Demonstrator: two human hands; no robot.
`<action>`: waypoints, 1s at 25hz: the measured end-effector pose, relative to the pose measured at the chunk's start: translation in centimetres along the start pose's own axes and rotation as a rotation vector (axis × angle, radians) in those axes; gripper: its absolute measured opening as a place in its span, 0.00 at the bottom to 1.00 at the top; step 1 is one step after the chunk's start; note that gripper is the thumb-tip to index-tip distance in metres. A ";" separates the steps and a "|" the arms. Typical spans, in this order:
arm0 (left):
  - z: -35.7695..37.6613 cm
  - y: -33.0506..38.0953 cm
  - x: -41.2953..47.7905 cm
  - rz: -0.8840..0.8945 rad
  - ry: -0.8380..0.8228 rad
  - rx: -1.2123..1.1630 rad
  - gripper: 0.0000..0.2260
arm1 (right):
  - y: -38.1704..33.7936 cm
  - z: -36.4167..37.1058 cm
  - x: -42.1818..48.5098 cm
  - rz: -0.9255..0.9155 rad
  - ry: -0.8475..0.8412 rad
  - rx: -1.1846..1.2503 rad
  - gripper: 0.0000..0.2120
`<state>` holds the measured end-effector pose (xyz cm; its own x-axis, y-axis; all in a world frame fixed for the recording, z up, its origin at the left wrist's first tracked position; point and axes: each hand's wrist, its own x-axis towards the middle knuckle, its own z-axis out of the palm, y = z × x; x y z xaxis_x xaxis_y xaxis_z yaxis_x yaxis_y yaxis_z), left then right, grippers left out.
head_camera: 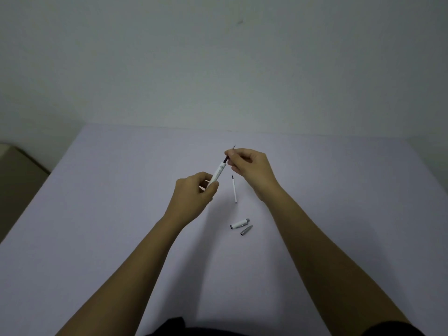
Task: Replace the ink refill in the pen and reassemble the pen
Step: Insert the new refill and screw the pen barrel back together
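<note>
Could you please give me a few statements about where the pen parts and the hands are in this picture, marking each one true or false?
1. The left hand holds the white pen barrel. True.
2. The right hand rests flat on the pale table. False: it is raised, pinching the dark refill at the barrel's end.
3. A thin white spare refill lies on the table. True.
4. The white pen cap is on the barrel. False: it lies on the table beside the grey cone-shaped tip piece.

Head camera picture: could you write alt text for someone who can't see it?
Two bare hands work above a pale table: the left hand holds a white pen barrel while the right hand pinches a dark refill at its open end. A spare refill, white cap and grey tip lie nearby.
</note>
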<state>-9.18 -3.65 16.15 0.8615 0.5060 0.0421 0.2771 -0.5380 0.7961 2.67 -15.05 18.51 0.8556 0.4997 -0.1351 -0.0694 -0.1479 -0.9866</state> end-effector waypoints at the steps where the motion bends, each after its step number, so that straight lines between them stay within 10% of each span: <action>1: 0.0 0.0 -0.2 0.011 0.010 0.001 0.07 | -0.1 -0.1 0.0 -0.005 0.011 -0.027 0.10; 7: 0.2 0.0 -0.3 0.042 0.053 -0.034 0.09 | 2.4 -0.5 -0.4 0.045 -0.035 -0.068 0.07; 14: 0.3 -0.8 0.0 -0.023 0.030 -0.111 0.07 | 14.6 -2.4 -4.2 0.276 0.364 -0.400 0.13; 25: 0.6 -1.5 0.9 -0.086 0.014 -0.144 0.06 | 18.8 -2.2 -5.1 0.280 0.218 -0.644 0.19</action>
<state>-8.58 -2.77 14.60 0.8312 0.5556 -0.0222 0.2845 -0.3906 0.8755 -1.88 -22.27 0.82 0.9373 0.1986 -0.2864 -0.0422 -0.7509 -0.6590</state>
